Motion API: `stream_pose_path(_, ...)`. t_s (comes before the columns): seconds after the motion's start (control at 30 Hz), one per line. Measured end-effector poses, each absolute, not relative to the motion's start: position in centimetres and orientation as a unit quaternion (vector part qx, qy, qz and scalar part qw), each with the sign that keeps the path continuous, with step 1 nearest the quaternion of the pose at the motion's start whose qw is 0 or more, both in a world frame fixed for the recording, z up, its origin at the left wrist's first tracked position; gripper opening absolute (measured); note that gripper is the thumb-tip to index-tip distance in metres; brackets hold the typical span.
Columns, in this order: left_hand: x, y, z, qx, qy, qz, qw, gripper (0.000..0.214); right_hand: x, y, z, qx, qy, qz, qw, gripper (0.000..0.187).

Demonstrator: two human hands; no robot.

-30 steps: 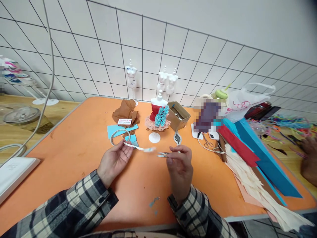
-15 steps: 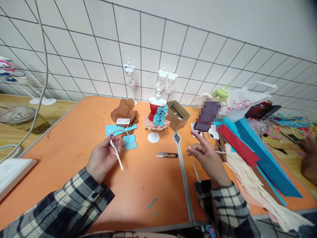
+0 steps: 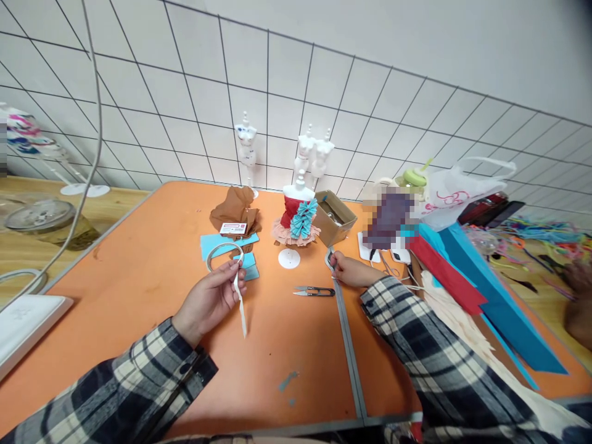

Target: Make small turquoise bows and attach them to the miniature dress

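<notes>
Right hand now farther forward, grip unclear; tape roll pinched in left hand, snips between.

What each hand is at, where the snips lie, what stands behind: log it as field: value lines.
Left hand: pinches a pale ring, with a white strip hanging down
Right hand: fingertips at the grey table seam; whether they hold anything, cannot tell
Snips: flat on the orange tabletop, between the hands, touched by neither
Dressed form: upright; red bodice, blue ruffle, pink skirt
Box: cardboard, open, right of the dressed form
Behind: three undressed white forms
</notes>
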State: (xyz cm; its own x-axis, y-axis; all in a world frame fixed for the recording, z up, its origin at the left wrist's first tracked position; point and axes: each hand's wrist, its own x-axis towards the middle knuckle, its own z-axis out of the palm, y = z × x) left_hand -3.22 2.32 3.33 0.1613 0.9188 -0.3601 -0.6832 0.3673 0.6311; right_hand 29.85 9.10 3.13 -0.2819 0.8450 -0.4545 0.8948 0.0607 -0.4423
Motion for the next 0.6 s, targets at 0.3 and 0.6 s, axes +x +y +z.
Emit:
stream_pose_path(0.3,-3.4,2.1,2.4,0.232,0.355,0.502,0.754,0.008,28.4,9.5,3.8,0.651,0.724,-0.186,0.131,0.035)
stream_pose_path(0.6,-2.0,0.8,2.6,0.293,0.414,0.485,0.712,0.019,33.3,5.7,7.2,0.665,0.725,-0.109,-0.142,0.026)
